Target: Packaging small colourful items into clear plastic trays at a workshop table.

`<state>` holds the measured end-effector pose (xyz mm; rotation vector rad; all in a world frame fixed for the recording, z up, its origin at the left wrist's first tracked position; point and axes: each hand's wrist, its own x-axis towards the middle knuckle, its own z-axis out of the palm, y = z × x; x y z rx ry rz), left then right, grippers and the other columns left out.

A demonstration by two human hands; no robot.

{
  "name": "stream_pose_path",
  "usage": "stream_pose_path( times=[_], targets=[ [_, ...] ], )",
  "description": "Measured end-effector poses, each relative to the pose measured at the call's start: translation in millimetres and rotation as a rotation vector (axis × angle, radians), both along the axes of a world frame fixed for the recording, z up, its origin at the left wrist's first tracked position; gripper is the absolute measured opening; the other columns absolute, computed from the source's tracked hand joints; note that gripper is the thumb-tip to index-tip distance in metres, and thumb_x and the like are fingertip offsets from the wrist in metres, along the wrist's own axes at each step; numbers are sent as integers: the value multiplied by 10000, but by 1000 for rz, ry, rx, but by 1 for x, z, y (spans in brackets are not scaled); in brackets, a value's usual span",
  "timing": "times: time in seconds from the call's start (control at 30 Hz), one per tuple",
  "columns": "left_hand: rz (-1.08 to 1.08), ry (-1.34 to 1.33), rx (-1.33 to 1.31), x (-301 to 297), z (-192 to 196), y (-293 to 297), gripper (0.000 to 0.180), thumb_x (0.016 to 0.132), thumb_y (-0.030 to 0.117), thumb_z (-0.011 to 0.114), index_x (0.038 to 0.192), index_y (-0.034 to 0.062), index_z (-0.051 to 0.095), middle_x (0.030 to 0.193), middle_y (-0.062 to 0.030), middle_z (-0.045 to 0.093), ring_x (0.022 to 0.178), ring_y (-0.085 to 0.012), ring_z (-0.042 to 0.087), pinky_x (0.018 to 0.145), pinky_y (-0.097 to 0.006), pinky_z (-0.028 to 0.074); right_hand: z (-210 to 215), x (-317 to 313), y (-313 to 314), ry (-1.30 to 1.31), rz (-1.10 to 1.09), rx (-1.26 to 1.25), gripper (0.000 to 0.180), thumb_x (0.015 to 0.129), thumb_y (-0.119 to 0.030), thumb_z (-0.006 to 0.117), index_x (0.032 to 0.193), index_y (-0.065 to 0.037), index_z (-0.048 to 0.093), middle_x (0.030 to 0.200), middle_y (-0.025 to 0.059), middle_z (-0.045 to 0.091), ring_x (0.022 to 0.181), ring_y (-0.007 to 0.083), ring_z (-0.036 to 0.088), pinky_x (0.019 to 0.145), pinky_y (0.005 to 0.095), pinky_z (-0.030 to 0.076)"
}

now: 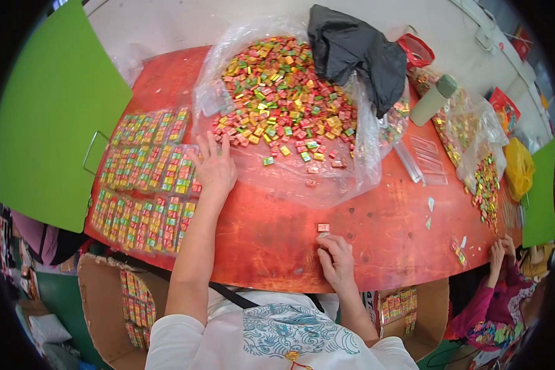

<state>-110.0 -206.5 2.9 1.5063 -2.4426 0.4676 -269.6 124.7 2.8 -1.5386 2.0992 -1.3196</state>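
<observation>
My left hand reaches forward with fingers spread, its fingertips at the near left edge of a big heap of small wrapped candies. These are red, yellow, green and orange, on a clear plastic bag spread open. Near the table's front edge, my right hand rests with bent fingers and its thumb apart. Just beyond its fingertips lies a single pinkish wrapped candy; I cannot tell whether they touch it. Left of my left hand, rows of candies in clear plastic trays cover the red table.
A black plastic bag lies over the heap's far right. Further right are a pale green bottle, empty clear trays and another candy pile beside a person's hands. Cardboard boxes stand below the front edge.
</observation>
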Motion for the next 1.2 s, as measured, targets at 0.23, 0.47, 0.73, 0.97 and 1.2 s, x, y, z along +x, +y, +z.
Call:
stream_pose_path(
  times=[0.23, 0.47, 0.73, 0.97, 1.2],
  targets=[
    [-438, 247, 136, -71, 10, 62, 627, 915, 262, 640, 1503, 140, 464, 1613, -218, 299, 1484, -445, 277, 1153, -706, 186, -3, -2, 1, 24, 9, 12, 250, 887, -95, 693, 1136, -85, 702, 1130, 99, 668, 1070, 277, 627, 913, 389, 427],
    [-705, 176, 531, -83, -15, 155, 748, 943, 367, 622, 1595, 160, 321, 1635, -233, 244, 1495, -458, 242, 1166, -680, 182, 9, -35, 13, -179, -37, -38, 248, 904, -64, 662, 1151, -42, 682, 1130, 142, 657, 1100, 326, 621, 1013, 399, 442],
    [-742, 182, 548, -89, -7, 157, 716, 941, 379, 612, 1566, 121, 377, 1644, -227, 233, 1503, -454, 210, 1181, -662, 162, 6, -215, -36, 627, -572, 95, 598, 843, -168, 710, 1402, -72, 522, 1449, 190, 487, 1317, 358, 481, 1067, 506, 371],
    [-754, 162, 521, -90, -10, 161, 688, 935, 394, 615, 1535, 110, 435, 1633, -249, 253, 1485, -474, 252, 1156, -687, 195, -13, -283, -56, 604, -663, 501, 688, 859, -298, 699, 1466, -92, 448, 1438, 189, 502, 1334, 340, 481, 1069, 547, 370],
    [-751, 137, 502, -84, -6, 159, 664, 932, 369, 598, 1513, 80, 457, 1615, -252, 285, 1484, -457, 257, 1175, -665, 179, -3, -287, -68, -151, -186, 148, 515, 875, -340, 688, 1324, -118, 568, 1316, 155, 585, 1229, 350, 557, 981, 592, 429]
  ],
)
